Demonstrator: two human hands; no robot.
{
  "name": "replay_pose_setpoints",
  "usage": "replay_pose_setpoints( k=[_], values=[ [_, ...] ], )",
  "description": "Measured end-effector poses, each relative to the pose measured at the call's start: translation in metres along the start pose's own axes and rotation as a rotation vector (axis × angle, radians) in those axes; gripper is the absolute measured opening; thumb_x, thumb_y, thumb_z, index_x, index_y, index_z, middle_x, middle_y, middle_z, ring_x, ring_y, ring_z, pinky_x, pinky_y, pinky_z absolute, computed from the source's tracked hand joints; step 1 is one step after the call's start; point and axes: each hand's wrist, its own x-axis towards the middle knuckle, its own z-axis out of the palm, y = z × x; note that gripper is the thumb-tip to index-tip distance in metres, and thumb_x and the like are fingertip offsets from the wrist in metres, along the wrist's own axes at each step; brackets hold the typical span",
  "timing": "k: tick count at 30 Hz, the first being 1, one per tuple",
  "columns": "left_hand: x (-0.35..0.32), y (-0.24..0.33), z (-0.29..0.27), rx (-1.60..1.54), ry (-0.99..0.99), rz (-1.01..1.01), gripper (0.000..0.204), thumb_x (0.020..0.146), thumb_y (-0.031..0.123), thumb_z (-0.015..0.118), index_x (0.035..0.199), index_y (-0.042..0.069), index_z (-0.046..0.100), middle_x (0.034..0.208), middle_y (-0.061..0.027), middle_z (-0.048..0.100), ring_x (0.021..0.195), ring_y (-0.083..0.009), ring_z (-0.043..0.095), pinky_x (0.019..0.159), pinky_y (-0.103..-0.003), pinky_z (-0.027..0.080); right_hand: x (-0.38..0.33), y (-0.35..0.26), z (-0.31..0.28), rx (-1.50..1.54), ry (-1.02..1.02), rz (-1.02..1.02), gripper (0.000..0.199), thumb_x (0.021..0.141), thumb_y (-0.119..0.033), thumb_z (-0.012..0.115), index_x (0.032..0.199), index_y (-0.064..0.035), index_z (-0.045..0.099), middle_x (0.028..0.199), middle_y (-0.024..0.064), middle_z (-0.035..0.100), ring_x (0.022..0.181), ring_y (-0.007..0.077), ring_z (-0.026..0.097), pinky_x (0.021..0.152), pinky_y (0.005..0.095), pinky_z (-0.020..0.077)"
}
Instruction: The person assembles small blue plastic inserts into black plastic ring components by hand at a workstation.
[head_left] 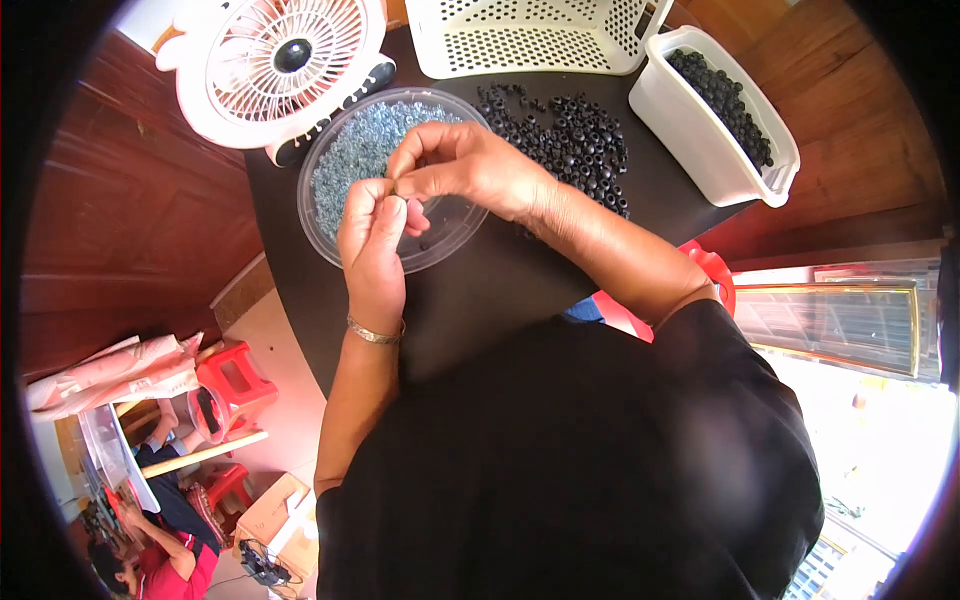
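My left hand [375, 240], with a bracelet on its wrist, and my right hand [475, 172] meet over a round clear tub [452, 232]. Thumbs and fingers of both are pinched together at one spot. Whatever sits between the fingertips is too small and covered to make out. Small see-through bluish pieces [345, 150] fill the far and left part of the tub. Beyond my right hand, a loose heap of small black ring-like pieces [590, 145] lies on the dark table [470, 320].
A white fan [225, 75] stands at the far left of the table. At the back is a white perforated basket [530, 68]. A white bin [690, 130] of black pieces is at the right. Lower left, another person [170, 560] sits near red stools [235, 385] and a cardboard box [275, 510].
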Motion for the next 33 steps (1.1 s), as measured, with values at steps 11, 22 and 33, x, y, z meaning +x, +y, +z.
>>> replay_pose_setpoints(
  k=[11, 22, 33],
  values=[
    [0.009, 0.007, -0.018, -0.265, 0.178, 0.062, 0.017, 0.095, 0.016, 0.045, 0.098, 0.000, 0.051, 0.083, -0.0102, 0.057, 0.069, -0.0171, 0.054, 0.067, -0.029, 0.045, -0.003, 0.022, -0.009, -1.182, -0.186, -0.265, 0.010, 0.080, -0.011, 0.063, 0.089, -0.0111, 0.066, 0.085, 0.0061, 0.060, 0.083, 0.0261, 0.061, 0.071, 0.0364, 0.0494],
    [0.010, 0.010, -0.023, -0.382, 0.195, 0.009, 0.018, 0.095, 0.017, 0.044, 0.095, 0.001, 0.053, 0.081, -0.0098, 0.056, 0.071, -0.0183, 0.054, 0.068, -0.031, 0.044, 0.006, 0.018, -0.001, -1.229, -0.475, -0.155, 0.015, 0.078, -0.009, 0.063, 0.092, -0.0127, 0.068, 0.084, 0.0063, 0.057, 0.084, 0.0274, 0.061, 0.069, 0.0380, 0.0498],
    [0.008, 0.013, -0.015, -0.396, 0.002, -0.015, 0.018, 0.095, 0.018, 0.044, 0.097, 0.002, 0.051, 0.082, -0.0099, 0.057, 0.071, -0.0184, 0.055, 0.067, -0.030, 0.043, -0.003, -0.010, -0.008, -0.437, -0.065, -0.030, 0.010, 0.081, 0.001, 0.064, 0.091, -0.0001, 0.065, 0.086, 0.0030, 0.065, 0.082, 0.0084, 0.061, 0.076, 0.0249, 0.0505]
  ],
)
